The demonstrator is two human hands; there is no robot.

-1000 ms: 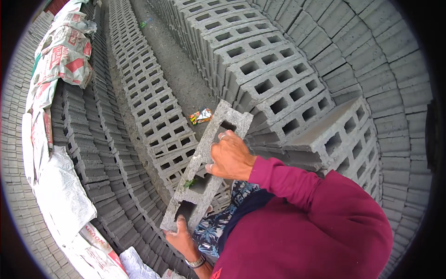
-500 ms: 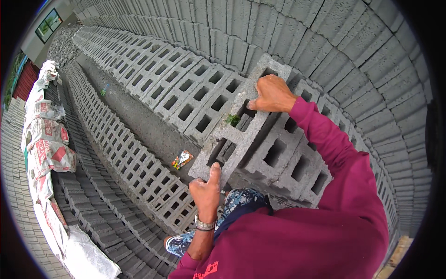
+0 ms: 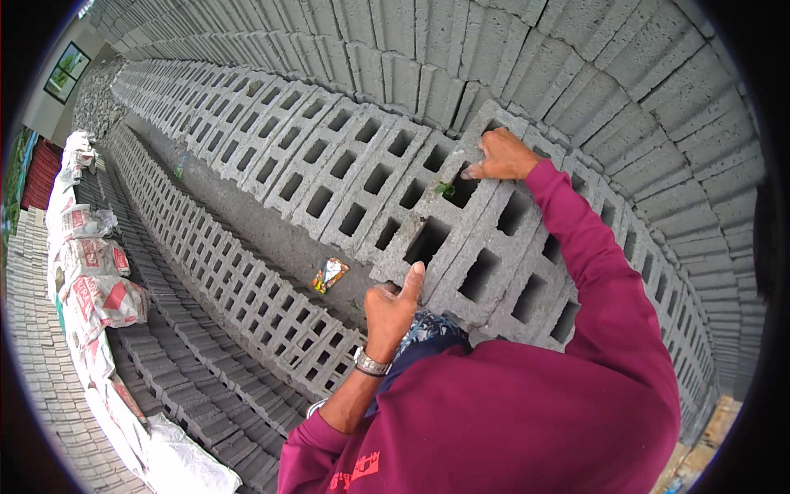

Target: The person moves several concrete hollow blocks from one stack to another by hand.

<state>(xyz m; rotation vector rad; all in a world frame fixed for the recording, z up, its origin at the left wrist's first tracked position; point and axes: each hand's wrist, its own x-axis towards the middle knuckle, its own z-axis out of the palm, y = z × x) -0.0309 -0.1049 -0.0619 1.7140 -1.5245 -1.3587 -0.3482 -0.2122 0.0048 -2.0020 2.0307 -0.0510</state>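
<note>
Head view shows a grey hollow concrete block [image 3: 448,218] lying on the block stack [image 3: 329,156]. Left hand [image 3: 393,309] grasps its near end, right hand [image 3: 502,156] its far end, arm stretched out.

Both hands gripped a hollow concrete block [image 3: 440,222] at frame centre | left hand [image 3: 393,311] near end | right hand [image 3: 500,156] far end | cement sacks [image 3: 86,263] left.

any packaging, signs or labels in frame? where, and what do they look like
Sacks: stacked along left edge, bulging, white with red and grey print.
Wrapper: on the ground strip between block rows, small, crumpled, orange, yellow and green.
Framed sign: top-left wall, rectangular, dark frame, green picture.
</note>
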